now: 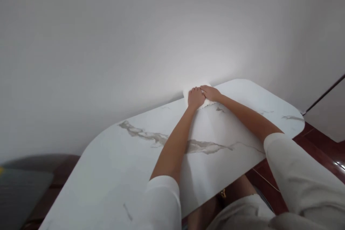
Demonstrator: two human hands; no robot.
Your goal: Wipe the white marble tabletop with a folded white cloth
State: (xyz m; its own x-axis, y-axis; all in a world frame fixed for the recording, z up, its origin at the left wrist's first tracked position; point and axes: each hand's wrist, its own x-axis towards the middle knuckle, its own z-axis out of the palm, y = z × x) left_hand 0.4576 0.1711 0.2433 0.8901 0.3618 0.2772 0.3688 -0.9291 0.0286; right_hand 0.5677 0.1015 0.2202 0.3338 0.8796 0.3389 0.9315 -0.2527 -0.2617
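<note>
Both of my hands are side by side at the far edge of the white table, on a white paper towel (207, 103) with a wavy edge. My left hand (196, 97) is closed over the towel, its fingers curled against it. Against it from the right lies my right hand (211, 93), its fingers bent over the towel and touching the left hand. Parts of the towel stick out around the hands and run up by the wall. Both arms are stretched out over the tabletop.
The marble-patterned table (113, 165) has rounded corners and stands along a plain pale wall (134, 36). Dark red floor tiles (318, 147) show at the right. A thin dark rod (326, 94) slants near the right corner. A dark piece of furniture (64, 169) is at the lower left.
</note>
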